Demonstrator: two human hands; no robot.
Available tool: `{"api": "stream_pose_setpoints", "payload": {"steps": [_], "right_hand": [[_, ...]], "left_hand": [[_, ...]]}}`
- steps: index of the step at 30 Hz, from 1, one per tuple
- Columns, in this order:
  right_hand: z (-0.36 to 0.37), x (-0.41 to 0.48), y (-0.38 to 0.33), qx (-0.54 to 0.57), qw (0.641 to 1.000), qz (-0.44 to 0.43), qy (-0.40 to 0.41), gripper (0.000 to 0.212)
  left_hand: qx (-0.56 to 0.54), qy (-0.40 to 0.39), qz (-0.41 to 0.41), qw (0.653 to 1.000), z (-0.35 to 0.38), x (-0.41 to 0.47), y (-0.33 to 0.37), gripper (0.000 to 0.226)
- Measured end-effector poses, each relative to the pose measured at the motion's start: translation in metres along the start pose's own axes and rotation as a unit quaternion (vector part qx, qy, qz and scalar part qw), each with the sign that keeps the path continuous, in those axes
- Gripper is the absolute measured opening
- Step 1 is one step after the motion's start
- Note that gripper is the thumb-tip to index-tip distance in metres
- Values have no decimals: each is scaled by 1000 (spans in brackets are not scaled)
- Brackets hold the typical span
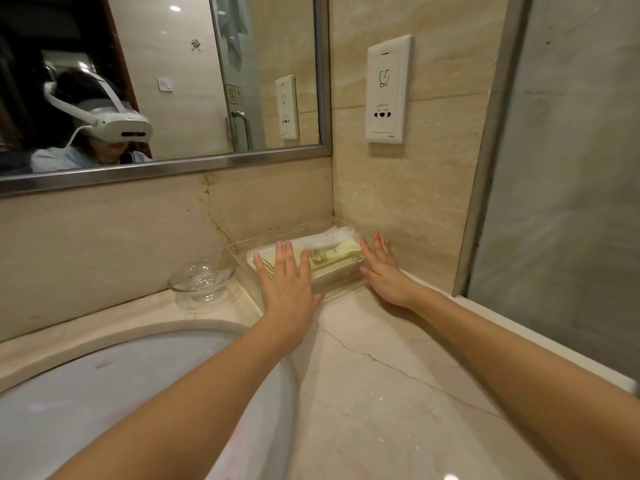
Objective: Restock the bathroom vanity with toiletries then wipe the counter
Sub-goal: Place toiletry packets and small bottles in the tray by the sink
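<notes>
The cream and yellow toiletry packets (334, 259) lie in a clear plastic tray (249, 239) in the far right corner of the marble table (381, 375), against both walls. The left hand (287, 282) lies flat over the tray's left end, fingers straight and spread. The right hand (384, 271) is at the tray's right end, fingers straight, holding nothing. A glass dish (202, 280) stands just left of the tray, the sink (138, 393) nearer left
</notes>
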State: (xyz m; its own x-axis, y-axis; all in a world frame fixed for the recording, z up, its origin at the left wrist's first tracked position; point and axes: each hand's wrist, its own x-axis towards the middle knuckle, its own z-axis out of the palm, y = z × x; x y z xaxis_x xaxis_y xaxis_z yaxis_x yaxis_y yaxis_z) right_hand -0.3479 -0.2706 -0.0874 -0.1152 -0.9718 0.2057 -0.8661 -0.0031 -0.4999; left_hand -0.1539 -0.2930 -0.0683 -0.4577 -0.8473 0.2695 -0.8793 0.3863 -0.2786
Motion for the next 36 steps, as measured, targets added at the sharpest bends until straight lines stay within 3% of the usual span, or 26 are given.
{"api": "stream_pose_setpoints", "payload": {"steps": [4,12,16,20,29,36], "right_hand": [[5,8,4,11,1000,-5,29,59],[7,10,12,-68,996,-12,61,58],[-6,12,6,-99,993,26,51,57],[-16,3,-10,-42,995,70,49,53],[-64,-115,-35,89,984,121,99,21],[-89,-258,-55,101,979,134,113,7]], "left_hand": [[-13,-10,6,1000,3,4,1,79],[-90,17,1,996,4,12,-1,56],[-109,26,-3,994,4,10,0,55],[-136,-17,-14,990,-6,-1,0,63],[-274,-12,27,961,-51,-111,18,52],[-347,19,85,934,-121,-202,69,39]]}}
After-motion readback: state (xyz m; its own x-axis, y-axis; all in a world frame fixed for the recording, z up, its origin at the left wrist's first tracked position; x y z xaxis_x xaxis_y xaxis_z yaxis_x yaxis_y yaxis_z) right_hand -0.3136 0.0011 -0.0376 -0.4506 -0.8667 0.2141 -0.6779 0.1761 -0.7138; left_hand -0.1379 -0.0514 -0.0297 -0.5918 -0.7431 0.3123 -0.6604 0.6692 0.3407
